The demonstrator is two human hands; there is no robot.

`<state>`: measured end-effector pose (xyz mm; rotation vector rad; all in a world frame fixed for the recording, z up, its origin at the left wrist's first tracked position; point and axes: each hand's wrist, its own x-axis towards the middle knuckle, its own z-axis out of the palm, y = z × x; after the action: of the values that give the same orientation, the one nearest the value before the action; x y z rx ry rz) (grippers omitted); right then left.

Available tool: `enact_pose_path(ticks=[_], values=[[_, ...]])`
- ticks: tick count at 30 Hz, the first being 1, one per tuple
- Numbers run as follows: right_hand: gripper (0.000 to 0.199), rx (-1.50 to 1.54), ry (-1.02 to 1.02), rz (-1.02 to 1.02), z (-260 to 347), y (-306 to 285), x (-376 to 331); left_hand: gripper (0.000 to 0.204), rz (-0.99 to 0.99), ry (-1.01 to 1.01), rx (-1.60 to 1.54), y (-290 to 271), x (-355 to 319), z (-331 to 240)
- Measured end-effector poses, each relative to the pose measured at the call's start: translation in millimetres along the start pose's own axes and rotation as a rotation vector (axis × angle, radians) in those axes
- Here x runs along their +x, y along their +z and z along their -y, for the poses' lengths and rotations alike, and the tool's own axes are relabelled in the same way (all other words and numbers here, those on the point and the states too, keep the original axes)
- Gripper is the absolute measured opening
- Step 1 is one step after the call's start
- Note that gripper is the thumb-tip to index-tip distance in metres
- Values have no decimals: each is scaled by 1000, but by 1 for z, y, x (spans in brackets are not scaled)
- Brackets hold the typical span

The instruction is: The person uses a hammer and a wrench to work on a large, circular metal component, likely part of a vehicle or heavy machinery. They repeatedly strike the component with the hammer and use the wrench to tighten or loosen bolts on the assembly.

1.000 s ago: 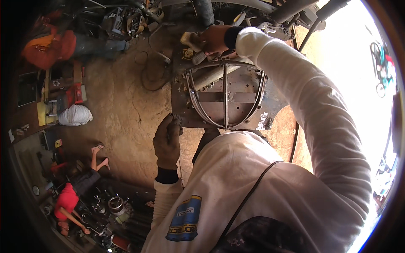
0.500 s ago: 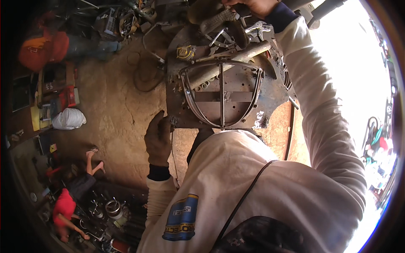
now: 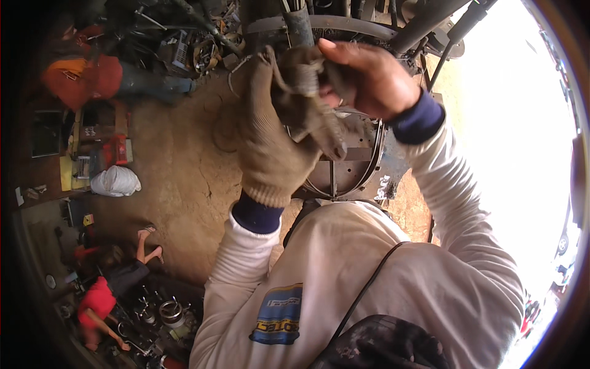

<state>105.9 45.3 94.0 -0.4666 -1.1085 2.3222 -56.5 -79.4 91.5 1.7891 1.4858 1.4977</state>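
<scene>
Brown in colour, a loose glove (image 3: 304, 80) is held up between the gloved left hand (image 3: 267, 135) and the bare right hand (image 3: 376, 80), above the curved metal frame (image 3: 332, 179). The right thumb is spread wide; the remaining fingers are partly hidden. Owing to blur, it cannot be told how firmly the glove is gripped by either hand. It could be dropped if slackly held; bare skin could be scraped if the frame were brushed.
</scene>
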Motion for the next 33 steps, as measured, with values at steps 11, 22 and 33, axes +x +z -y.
enact_pose_path(ticks=[11, 22, 33], values=[[79, -452, -166, -75, -63, 26, -69, 58, 46, -678, -1447, -11, -13, 26], [25, -455, -564, -640, -64, 56, -142, 50, 716, -473, -145, -47, -51, -6], [22, -975, -621, -1150, -144, 107, -224, 23, 1074, -557, -406, 46, -75, -21]])
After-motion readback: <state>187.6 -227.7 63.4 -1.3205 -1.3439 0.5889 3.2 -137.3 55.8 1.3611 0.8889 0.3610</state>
